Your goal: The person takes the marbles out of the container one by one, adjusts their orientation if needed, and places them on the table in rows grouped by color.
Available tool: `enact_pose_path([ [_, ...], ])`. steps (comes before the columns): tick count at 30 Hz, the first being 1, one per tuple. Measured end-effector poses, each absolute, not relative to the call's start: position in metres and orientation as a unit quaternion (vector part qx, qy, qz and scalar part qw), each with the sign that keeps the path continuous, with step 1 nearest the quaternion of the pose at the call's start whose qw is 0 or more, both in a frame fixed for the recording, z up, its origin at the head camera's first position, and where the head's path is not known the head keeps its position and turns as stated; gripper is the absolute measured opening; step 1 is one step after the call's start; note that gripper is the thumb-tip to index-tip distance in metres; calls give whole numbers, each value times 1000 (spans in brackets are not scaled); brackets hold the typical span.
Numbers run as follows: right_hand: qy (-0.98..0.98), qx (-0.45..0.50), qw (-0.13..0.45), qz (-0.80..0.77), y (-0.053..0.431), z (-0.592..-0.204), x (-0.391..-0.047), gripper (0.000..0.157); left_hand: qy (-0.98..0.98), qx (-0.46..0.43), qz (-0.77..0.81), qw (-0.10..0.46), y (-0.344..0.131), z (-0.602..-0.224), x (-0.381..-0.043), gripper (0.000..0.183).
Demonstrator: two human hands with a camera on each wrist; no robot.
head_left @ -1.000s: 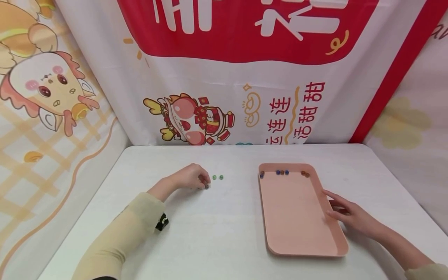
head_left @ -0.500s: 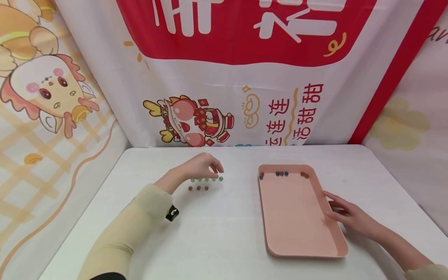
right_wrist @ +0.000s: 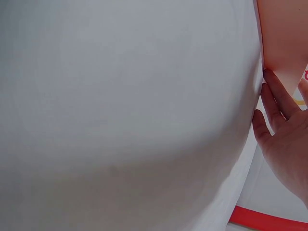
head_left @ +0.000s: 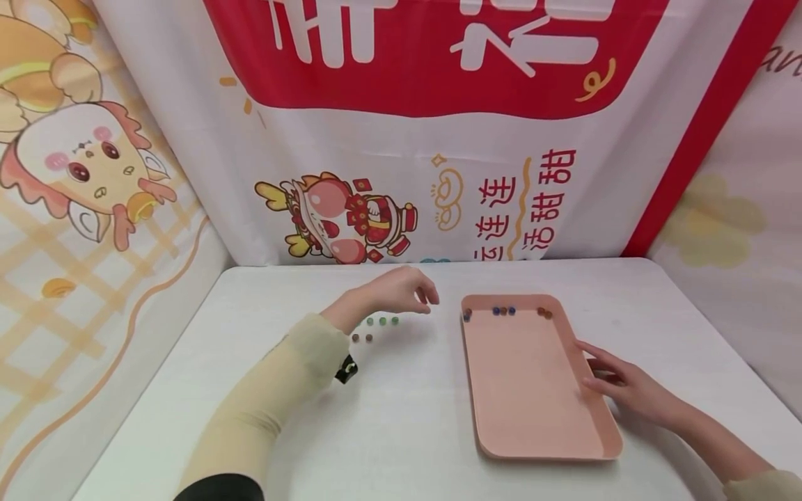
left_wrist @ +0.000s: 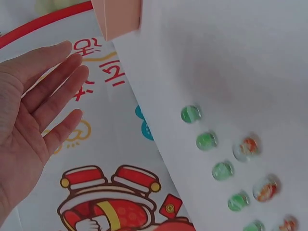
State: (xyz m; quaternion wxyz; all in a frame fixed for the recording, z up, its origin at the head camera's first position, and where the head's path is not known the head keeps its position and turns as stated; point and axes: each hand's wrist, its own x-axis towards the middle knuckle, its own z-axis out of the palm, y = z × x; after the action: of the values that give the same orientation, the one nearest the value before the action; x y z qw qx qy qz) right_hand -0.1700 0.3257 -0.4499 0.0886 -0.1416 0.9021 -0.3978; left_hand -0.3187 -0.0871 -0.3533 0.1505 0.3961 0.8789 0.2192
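My left hand (head_left: 401,291) hovers above the table, left of the tray, its fingers loosely bent. Nothing shows between the fingers of that hand (left_wrist: 33,110) in the left wrist view. A row of green marbles (head_left: 383,321) lies below and left of it, beside a shorter row of clear marbles with orange-brown swirls (left_wrist: 266,188). At the right, my right hand (head_left: 633,390) touches the long side of the pink tray (head_left: 532,390). Seen from the right wrist, the fairly straight fingers of this hand (right_wrist: 288,139) rest against the tray's outer wall.
Several blue marbles (head_left: 496,311) and brown marbles (head_left: 541,312) sit along the far end inside the tray. The white table (head_left: 388,431) ends at a printed cloth backdrop (head_left: 401,139), with printed cloth walls on both sides.
From the brown marbles, my left hand has risen and moved right, past the green row toward the tray. A third brown marble is now hidden behind the forearm. My right hand stays at the tray.
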Motion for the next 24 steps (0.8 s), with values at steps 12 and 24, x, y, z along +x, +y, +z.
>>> enact_pose_path([
  [12, 904, -131, 92, -396, 325, -446, -171, 71, 877, 406, 219, 133, -45, -357, -334, 16],
  [24, 904, -135, 90, -395, 325, -449, -169, 70, 879, 414, 194, 137, -7, -379, -340, 14],
])
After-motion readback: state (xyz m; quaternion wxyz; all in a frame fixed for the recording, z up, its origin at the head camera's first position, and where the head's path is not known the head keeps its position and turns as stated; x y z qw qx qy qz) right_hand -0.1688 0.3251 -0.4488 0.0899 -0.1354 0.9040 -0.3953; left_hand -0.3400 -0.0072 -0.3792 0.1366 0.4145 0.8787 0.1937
